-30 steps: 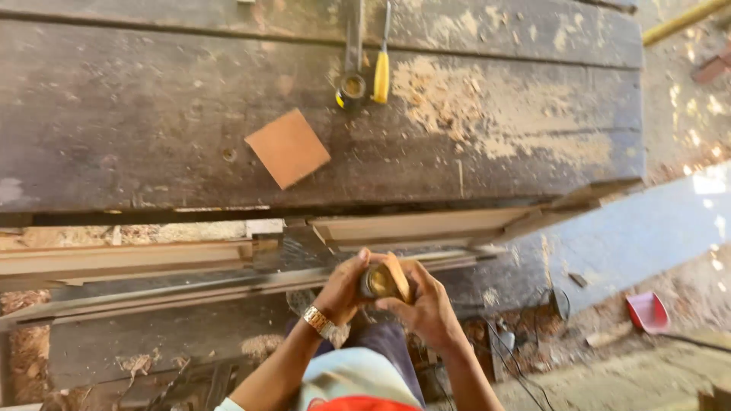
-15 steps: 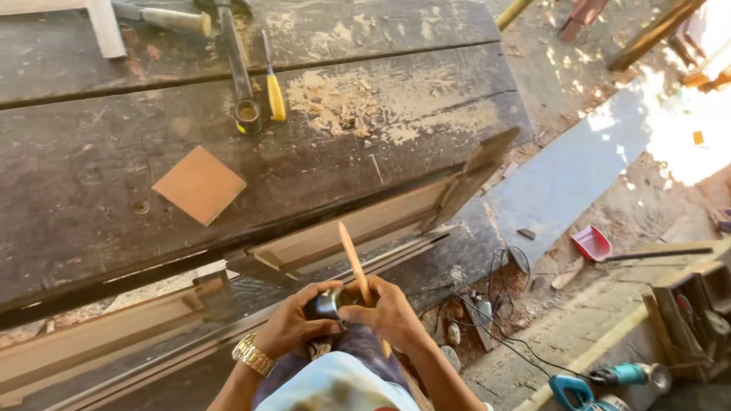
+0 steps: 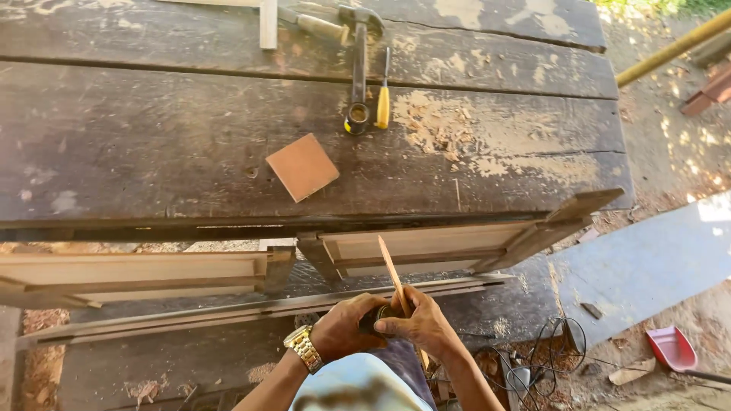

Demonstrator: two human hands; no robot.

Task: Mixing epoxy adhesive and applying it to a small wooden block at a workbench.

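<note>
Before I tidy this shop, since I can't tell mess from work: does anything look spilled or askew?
Yes. Wood shavings lie scattered on the dark workbench by the yellow-handled tool. A square brown tile sits skewed to the plank edges. Cables tangle on the floor near a red dustpan. Nothing looks broken.
</note>
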